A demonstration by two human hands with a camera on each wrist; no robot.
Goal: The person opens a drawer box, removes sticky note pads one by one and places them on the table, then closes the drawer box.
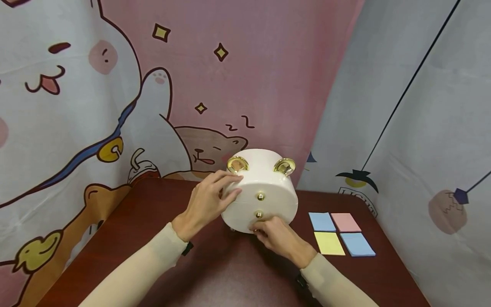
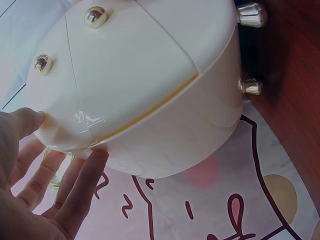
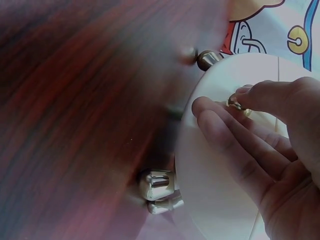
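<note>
A white, round-fronted drawer box [image 1: 238, 209] stands on the table, with two gold ears [image 1: 284, 166] on top and short metallic feet [image 2: 251, 15] below. Seams split its front into sections, and two gold knobs [image 1: 261, 196] show above the right hand. My left hand [image 1: 207, 200] steadies the upper left of the box, its thumb on the front and its extended fingers along the side. Low on the front, my right hand [image 1: 279, 235] pinches the lowest knob [image 3: 235, 104] between thumb and finger. That knob is mostly hidden in the head view.
Right of the box, several sticky-note pads in blue [image 1: 322, 221], pink [image 1: 346, 222] and yellow [image 1: 329, 243] lie in a block on the dark red-brown table [image 1: 153, 204]. Printed cartoon curtains [image 1: 268, 76] hang behind and beside the table.
</note>
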